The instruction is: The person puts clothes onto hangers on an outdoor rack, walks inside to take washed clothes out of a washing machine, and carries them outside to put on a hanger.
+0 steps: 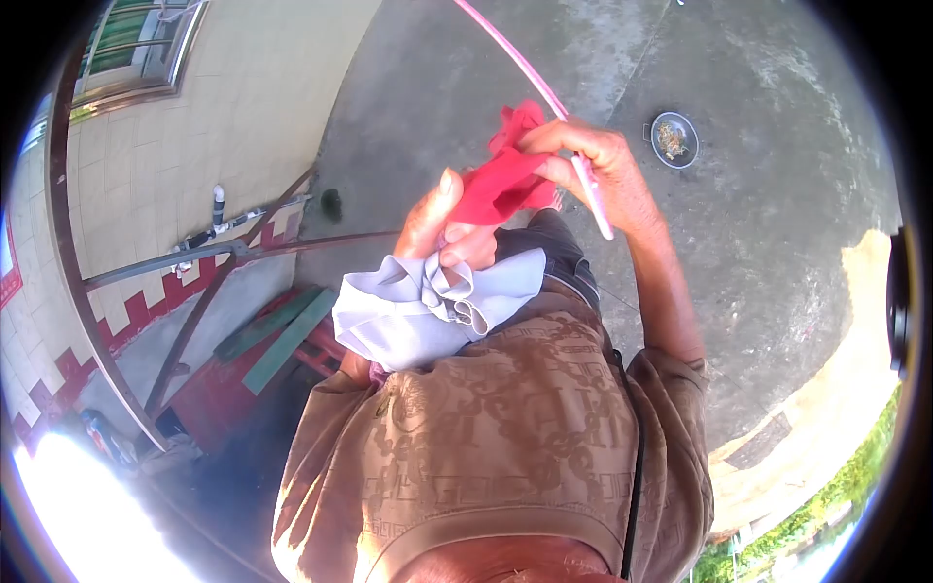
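Observation:
A piece of red cloth (pixel 491 185) is bunched up in front of my chest, between both hands. My left hand (pixel 437 228) is closed on its lower left side, thumb pointing up. Fingers of my right hand (pixel 598 160) pinch the upper right part of the cloth. A thin pink stick (pixel 530 73) runs from the top edge down past the right fingers, its lower end sticking out below that hand; whether the hand grips it is unclear. Light grey cloth (pixel 398 306) hangs in folds over my left wrist and forearm, hiding them.
A metal bowl (pixel 674 140) with scraps in it sits on the concrete floor (pixel 777 223) to the right. At the left stand a dark metal frame (pixel 160 255), a tiled wall (pixel 262 87) with a pipe (pixel 219 206), and green boards (pixel 287 340) lying low.

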`<state>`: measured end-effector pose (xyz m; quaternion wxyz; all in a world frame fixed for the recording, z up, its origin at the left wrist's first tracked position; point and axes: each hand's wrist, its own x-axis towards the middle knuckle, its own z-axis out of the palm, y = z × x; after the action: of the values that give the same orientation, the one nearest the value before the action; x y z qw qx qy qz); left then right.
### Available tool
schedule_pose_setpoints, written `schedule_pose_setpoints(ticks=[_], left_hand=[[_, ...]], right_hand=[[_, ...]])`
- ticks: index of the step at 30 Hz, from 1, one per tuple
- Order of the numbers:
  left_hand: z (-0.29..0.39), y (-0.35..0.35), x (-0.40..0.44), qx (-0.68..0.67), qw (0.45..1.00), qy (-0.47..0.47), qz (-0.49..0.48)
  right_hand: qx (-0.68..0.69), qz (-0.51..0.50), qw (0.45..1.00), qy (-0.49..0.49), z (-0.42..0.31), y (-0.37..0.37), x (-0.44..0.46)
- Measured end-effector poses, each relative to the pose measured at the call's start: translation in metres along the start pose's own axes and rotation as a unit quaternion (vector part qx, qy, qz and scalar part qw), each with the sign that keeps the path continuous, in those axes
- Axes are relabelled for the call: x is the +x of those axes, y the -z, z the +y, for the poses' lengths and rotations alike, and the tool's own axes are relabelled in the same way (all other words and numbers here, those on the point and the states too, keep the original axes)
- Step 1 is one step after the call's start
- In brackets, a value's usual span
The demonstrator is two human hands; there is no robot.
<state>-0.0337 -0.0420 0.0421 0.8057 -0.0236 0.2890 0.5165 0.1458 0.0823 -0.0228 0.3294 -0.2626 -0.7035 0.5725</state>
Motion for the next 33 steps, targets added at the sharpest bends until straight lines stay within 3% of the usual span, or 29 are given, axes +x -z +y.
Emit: schedule_pose_setpoints(ticks=[2,4,5,7,9,12,17,18,19,21,23,25,28,29,31,32,33], left_hand=[[0.002,0.000,0.003,0.096,0.994,-0.010,0.050],[0.000,-0.004,0.006,0.122,0.991,-0.013,0.055],[0.000,-0.005,0.009,0.150,0.987,-0.020,0.061],[0.003,0.002,0.015,0.121,0.992,0.004,0.033],[-0.001,0.003,0.020,0.222,0.971,-0.072,0.059],[-0.004,0.000,0.022,0.267,0.957,-0.083,0.072],[-0.014,0.004,0.034,0.340,0.926,-0.151,0.060],[-0.009,-0.003,0.032,0.368,0.919,-0.096,0.098],[-0.011,0.000,0.035,0.365,0.921,-0.098,0.097],[-0.016,0.007,0.045,0.525,0.833,-0.117,0.130],[-0.016,0.007,0.048,0.562,0.809,-0.111,0.136],[-0.013,0.001,0.053,0.652,0.734,-0.102,0.160],[-0.020,0.004,0.060,0.665,0.727,-0.129,0.111],[-0.023,0.006,0.062,0.609,0.778,-0.141,0.071],[-0.029,0.037,0.081,0.621,0.758,-0.200,0.015],[-0.025,0.039,0.083,0.648,0.729,-0.218,0.004],[-0.021,0.031,0.081,0.689,0.708,-0.151,0.031]], right_hand=[[-0.002,-0.015,1.000,-0.010,-0.009,0.021,-0.003],[0.021,-0.067,0.990,-0.124,-0.021,0.035,-0.004],[0.016,-0.065,0.990,-0.123,-0.031,0.042,-0.002],[0.036,-0.074,0.982,-0.168,-0.050,0.052,0.000],[-0.018,-0.054,0.990,-0.127,-0.052,0.054,-0.002],[0.108,0.009,0.981,-0.162,-0.076,0.044,-0.004],[0.134,0.084,0.969,-0.190,-0.099,0.043,-0.010],[0.136,0.090,0.968,-0.189,-0.104,0.043,-0.012],[0.138,0.096,0.968,-0.188,-0.109,0.043,-0.014],[0.147,0.104,0.966,-0.186,-0.118,0.042,-0.017],[0.158,0.117,0.963,-0.187,-0.128,0.041,-0.024],[0.141,0.107,0.970,-0.168,-0.140,0.042,-0.030],[0.169,0.064,0.970,-0.163,-0.164,0.045,-0.041],[0.134,0.040,0.979,-0.148,-0.172,0.048,-0.044],[0.042,0.024,0.992,-0.119,-0.179,0.058,-0.054],[0.079,0.033,0.991,-0.106,-0.179,0.064,-0.060],[0.127,0.081,0.984,-0.090,-0.184,0.063,-0.065]])
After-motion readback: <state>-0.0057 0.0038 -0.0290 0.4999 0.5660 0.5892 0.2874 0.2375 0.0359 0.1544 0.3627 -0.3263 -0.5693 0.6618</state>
